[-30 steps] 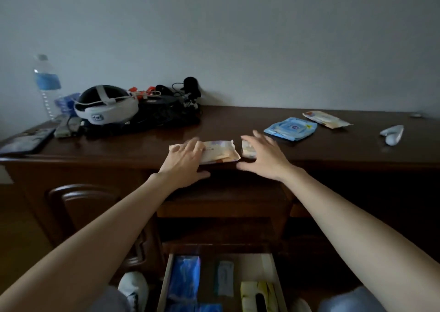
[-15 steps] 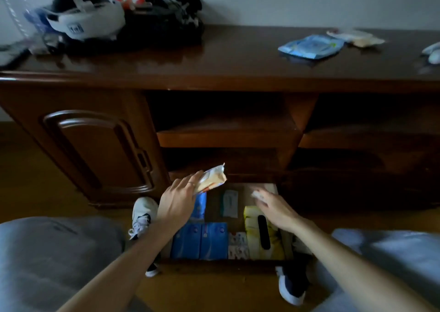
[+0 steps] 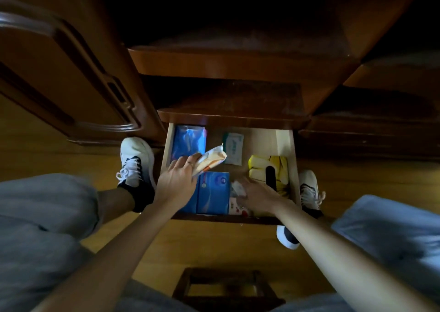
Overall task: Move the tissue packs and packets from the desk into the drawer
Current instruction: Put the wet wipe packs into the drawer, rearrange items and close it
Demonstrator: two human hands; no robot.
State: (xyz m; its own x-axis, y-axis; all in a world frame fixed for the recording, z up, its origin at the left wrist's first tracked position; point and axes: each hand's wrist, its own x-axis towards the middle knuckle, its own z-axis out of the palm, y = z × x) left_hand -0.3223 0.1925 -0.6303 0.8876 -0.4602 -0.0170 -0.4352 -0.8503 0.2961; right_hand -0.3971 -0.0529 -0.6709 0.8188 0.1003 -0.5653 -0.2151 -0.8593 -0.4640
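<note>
Head cam: left hand (image 3: pixel 175 183) fingers grip orange-white packet (image 3: pixel 210 160), long axis diagonal, tip up-right, over drawer (image 3: pixel 283 137).

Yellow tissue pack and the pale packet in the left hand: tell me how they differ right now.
The yellow tissue pack lies flat in the drawer against its right side; the pale packet is tilted above the drawer, pinched in the left hand. The yellow tissue pack is thick, with a dark oval slot; the pale packet is thin, with orange markings. The yellow tissue pack is untouched; the pale packet is not yet set down. Both have soft wrappers.
</note>
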